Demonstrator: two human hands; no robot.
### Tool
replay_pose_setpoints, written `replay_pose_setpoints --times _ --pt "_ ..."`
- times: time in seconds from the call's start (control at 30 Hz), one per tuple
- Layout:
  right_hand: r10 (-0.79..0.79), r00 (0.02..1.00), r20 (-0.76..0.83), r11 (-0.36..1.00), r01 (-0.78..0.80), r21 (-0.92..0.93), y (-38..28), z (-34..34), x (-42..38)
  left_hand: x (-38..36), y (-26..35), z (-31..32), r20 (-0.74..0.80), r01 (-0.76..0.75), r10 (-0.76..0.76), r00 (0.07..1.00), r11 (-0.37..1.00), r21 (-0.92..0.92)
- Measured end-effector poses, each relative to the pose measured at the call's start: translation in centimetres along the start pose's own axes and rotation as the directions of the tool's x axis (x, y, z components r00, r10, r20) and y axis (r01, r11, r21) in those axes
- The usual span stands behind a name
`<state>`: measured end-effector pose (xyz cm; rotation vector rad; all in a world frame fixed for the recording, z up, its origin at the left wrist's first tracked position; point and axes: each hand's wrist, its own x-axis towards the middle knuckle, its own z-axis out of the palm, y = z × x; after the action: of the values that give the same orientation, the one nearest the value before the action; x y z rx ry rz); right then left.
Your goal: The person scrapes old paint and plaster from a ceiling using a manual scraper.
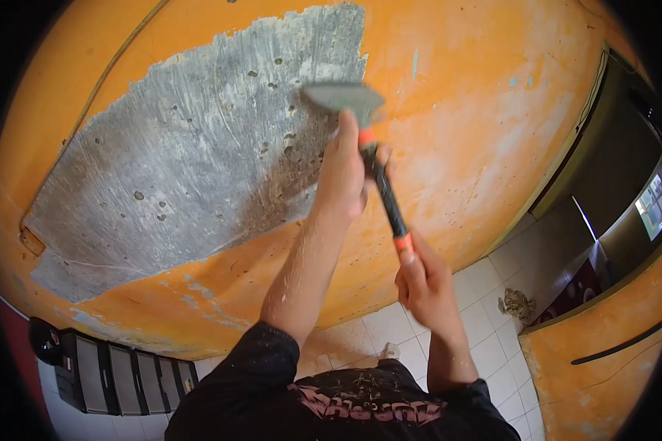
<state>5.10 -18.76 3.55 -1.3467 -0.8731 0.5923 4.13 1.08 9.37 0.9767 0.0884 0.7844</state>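
A long-handled scraper (390, 202) with a black and red-orange handle slants up across the view, its wide grey blade slightly blurred over the wall. My left hand (346, 169) is wrapped round the upper handle, the thumb reaching up onto the base of the blade. Lower down, my right hand (424, 283) grips the handle's end near its red-orange band. Around the blade, the orange painted wall (463, 140) meets a large bare grey patch (191, 147) with streaks and small dark pits. Pale specks dust my left forearm.
A cable (99, 84) runs down the wall at left to a small box. Below stands a grey and black drawer unit (125, 375). A doorway (603, 162) opens at right, with a crumpled cloth (516, 305) on the tiled floor (485, 323).
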Motion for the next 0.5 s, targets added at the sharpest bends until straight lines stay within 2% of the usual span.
replay_pose_setpoints --times 0.1,0.13,0.17,0.23,0.3,0.43,0.5 --pt "0.042 0.999 0.001 0.999 -0.042 0.02 1.0 0.4 -0.3 -0.8 -0.2 -0.5 0.012 0.011 -0.011 1.0 1.0 -0.017" --pt "-0.021 1.0 -0.016 0.998 0.02 -0.056 0.3 0.1 0.3 -0.3 0.3 0.1 0.001 0.006 -0.006 1.0 1.0 -0.005" --pt "-0.029 1.0 0.001 0.999 0.029 -0.016 -0.9 0.0 1.2 0.2 1.0 0.9 -0.017 0.008 -0.008 1.0 1.0 0.008" --pt "-0.046 0.998 0.034 0.997 0.043 0.065 -2.4 -0.5 2.5 1.5 1.9 1.9 0.03 -0.046 0.044 0.999 0.998 0.045" --pt "-0.049 0.999 0.017 0.998 0.048 0.046 -2.3 -0.5 2.6 1.9 2.6 2.5 0.1 -0.098 0.091 0.991 0.994 0.058" --pt "-0.038 0.999 -0.008 0.999 0.038 0.033 0.2 0.9 0.3 -1.3 1.0 0.7 0.03 0.016 -0.017 0.999 0.999 0.037" --pt "-0.065 0.998 -0.019 0.998 0.066 0.017 0.7 0.8 0.8 -0.3 0.8 0.5 0.019 -0.028 0.028 0.999 0.999 -0.021"
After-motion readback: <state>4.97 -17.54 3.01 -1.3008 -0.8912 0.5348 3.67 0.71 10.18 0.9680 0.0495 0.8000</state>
